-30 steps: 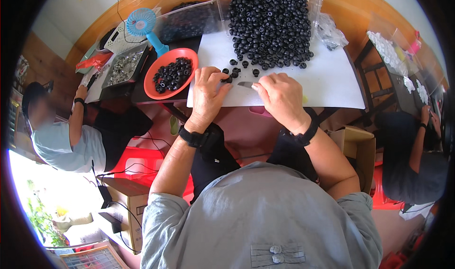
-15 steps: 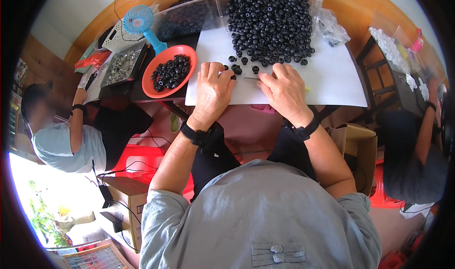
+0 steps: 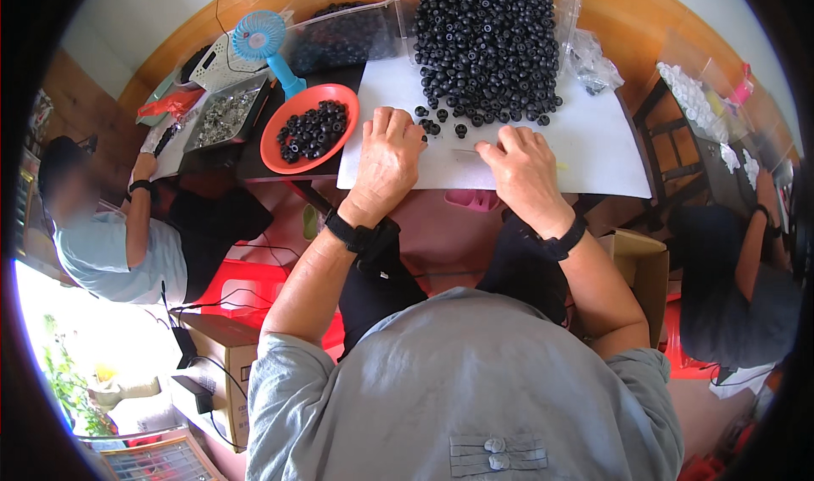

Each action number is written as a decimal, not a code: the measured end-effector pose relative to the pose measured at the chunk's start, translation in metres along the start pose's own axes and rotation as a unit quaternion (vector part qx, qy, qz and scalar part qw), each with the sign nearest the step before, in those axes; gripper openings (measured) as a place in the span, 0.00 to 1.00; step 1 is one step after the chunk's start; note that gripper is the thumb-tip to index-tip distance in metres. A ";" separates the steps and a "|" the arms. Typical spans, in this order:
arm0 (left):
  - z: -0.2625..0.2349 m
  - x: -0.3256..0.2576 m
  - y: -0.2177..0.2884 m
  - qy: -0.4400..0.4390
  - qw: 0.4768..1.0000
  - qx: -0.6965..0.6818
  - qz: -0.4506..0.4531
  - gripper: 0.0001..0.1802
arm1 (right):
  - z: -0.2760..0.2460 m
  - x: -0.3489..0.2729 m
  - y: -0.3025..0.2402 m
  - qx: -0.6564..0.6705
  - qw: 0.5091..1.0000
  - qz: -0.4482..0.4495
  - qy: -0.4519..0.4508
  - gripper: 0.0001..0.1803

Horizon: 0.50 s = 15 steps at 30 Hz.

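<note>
My left hand [image 3: 388, 161] is over the white work sheet [image 3: 602, 146], its fingers curled around a small round black part [image 3: 423, 138] that is mostly hidden. To its right, my right hand [image 3: 527, 174] pinches a thin, pale blade-like tool [image 3: 465, 151] whose tip points left; its exact kind is unclear. The two hands are apart. Just beyond them lie several loose black parts [image 3: 460, 131], knob-shaped with a hole. Past these, a big heap of the same black parts [image 3: 487, 49] spills from a clear bin laid open toward me.
Left of my hands stands an orange bowl [image 3: 269, 142] of black parts, with a blue fan [image 3: 280, 57] behind it. A dark tray [image 3: 242, 129] holds small shiny pieces. A plastic bag [image 3: 592, 61] lies at the back right. One person sits at each side.
My right hand has shifted right and slightly down with the thin tool, widening the gap between my hands. My left hand stays closed near the loose parts; the view has shifted slightly.
</note>
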<state>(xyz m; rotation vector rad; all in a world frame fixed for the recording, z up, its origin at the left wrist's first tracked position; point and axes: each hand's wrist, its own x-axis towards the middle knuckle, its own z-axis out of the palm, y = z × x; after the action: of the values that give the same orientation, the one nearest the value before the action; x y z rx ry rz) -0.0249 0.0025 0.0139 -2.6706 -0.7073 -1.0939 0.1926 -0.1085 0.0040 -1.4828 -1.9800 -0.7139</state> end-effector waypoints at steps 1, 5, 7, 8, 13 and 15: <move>-0.002 0.000 0.003 0.002 1.000 -0.001 -0.001 0.12 | -0.002 -0.001 0.002 0.011 1.000 0.014 -0.004 0.12; 0.004 -0.009 0.017 -0.019 1.000 0.005 0.007 0.14 | -0.002 -0.005 0.004 0.002 1.000 0.016 -0.016 0.12; 0.007 -0.009 0.019 -0.028 0.999 0.001 0.014 0.15 | -0.001 -0.004 0.006 0.023 0.999 0.026 -0.006 0.11; 0.006 -0.008 0.017 -0.028 1.000 0.000 0.013 0.15 | -0.001 -0.001 0.006 0.022 0.999 0.025 -0.007 0.11; 0.001 -0.004 0.018 0.053 0.986 -0.155 -0.033 0.10 | -0.010 0.014 -0.004 0.241 0.957 0.160 0.024 0.04; -0.004 -0.005 0.027 0.024 0.945 -0.292 -0.148 0.10 | -0.001 0.015 -0.007 0.251 0.954 0.160 0.037 0.04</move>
<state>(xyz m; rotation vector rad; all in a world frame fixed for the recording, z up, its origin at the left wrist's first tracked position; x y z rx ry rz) -0.0169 -0.0240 0.0137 -3.0622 -0.9155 -1.6667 0.1822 -0.1010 0.0143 -1.3815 -1.6431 -0.1079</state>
